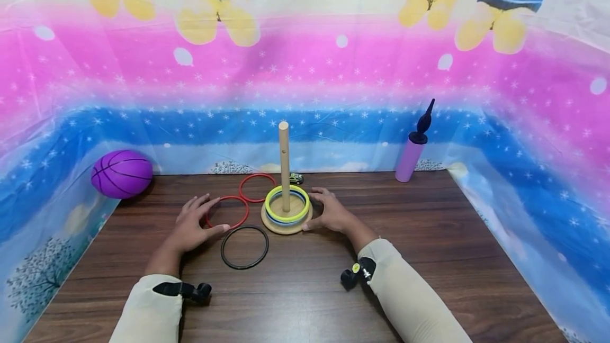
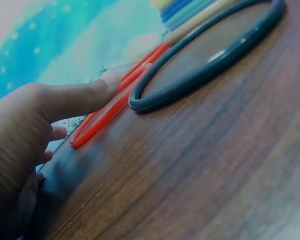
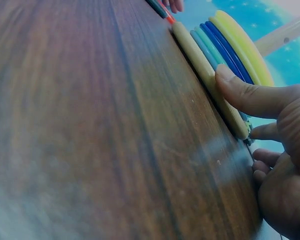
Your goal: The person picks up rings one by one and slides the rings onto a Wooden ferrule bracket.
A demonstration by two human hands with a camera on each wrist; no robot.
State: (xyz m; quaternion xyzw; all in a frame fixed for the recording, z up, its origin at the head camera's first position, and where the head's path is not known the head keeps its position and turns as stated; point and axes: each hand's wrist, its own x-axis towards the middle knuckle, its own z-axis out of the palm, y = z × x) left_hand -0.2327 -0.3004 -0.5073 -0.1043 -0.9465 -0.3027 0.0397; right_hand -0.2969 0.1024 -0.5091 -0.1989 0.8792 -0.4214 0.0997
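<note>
A wooden ring-toss stand with an upright post (image 1: 284,163) and a round base (image 1: 286,230) stands mid-table. Around its post lie stacked rings: a yellow ring (image 3: 240,45) on top, blue rings (image 3: 230,56) and pale teal ones beneath. My right hand (image 1: 333,216) is spread at the stand's right side, its thumb at the edge of the base and its fingers behind. Over the near red ring (image 1: 248,210) my left hand (image 1: 193,226) has thumb and fingers apart; contact is unclear. A black ring (image 1: 243,268) lies flat in front, another red ring (image 1: 257,174) behind.
At the back left sits a purple basketball (image 1: 122,174). A purple hand pump (image 1: 411,156) with a black nozzle stands at the back right. Behind the stand is a small toy car (image 1: 297,178). A printed cloth (image 1: 305,68) encloses the wooden table (image 1: 305,300).
</note>
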